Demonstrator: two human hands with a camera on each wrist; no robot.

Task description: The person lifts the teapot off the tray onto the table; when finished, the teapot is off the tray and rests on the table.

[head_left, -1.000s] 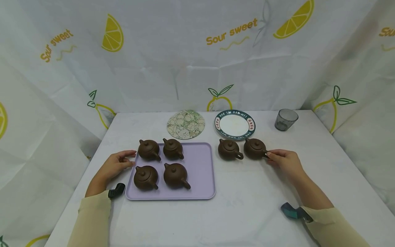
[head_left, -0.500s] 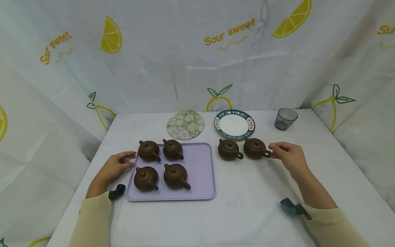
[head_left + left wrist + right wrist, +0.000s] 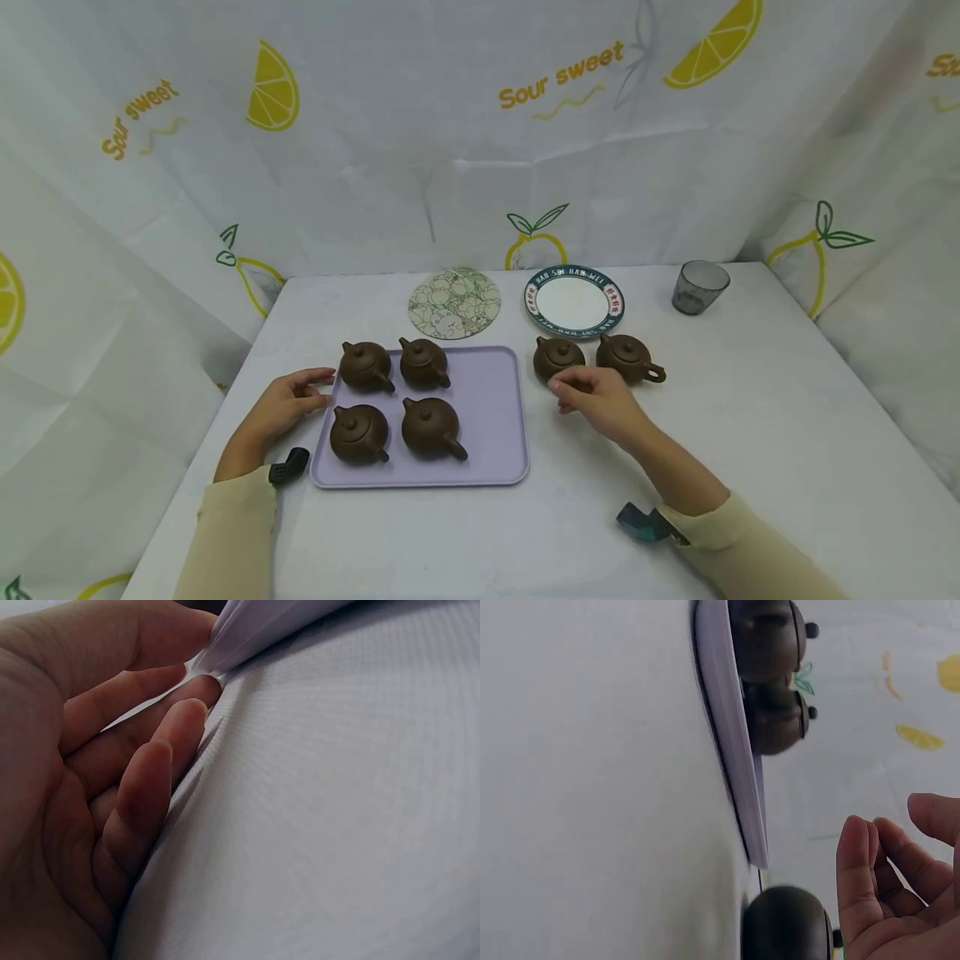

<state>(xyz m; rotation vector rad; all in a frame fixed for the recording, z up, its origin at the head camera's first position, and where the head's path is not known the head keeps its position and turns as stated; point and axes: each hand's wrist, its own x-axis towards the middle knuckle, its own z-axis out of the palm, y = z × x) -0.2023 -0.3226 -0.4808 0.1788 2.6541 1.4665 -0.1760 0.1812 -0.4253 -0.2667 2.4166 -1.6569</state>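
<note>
Several brown teapots are in the head view. On the lilac tray (image 3: 491,425) stand a back-left teapot (image 3: 364,368), a back-right teapot (image 3: 424,365), a front-left teapot (image 3: 360,437) and a front-right teapot (image 3: 429,428). Right of the tray, two more stand on the table: a nearer teapot (image 3: 558,357) and a far-right teapot (image 3: 624,355). My left hand (image 3: 277,408) rests by the tray's left edge, thumb touching its rim (image 3: 259,634), fingers loosely bent. My right hand (image 3: 600,407) hovers over the nearer teapot's handle, hiding it; thumb and fingers are apart, holding nothing.
A round patterned mat (image 3: 454,303) and a green-rimmed plate (image 3: 573,302) lie behind the teapots. A grey glass (image 3: 700,288) stands at the back right. A printed white curtain (image 3: 375,192) hangs behind the white table (image 3: 420,542).
My right hand has let go of the far-right teapot's handle and moved left to the neighbouring teapot. The teapots stay in place, and my left hand remains by the tray.
</note>
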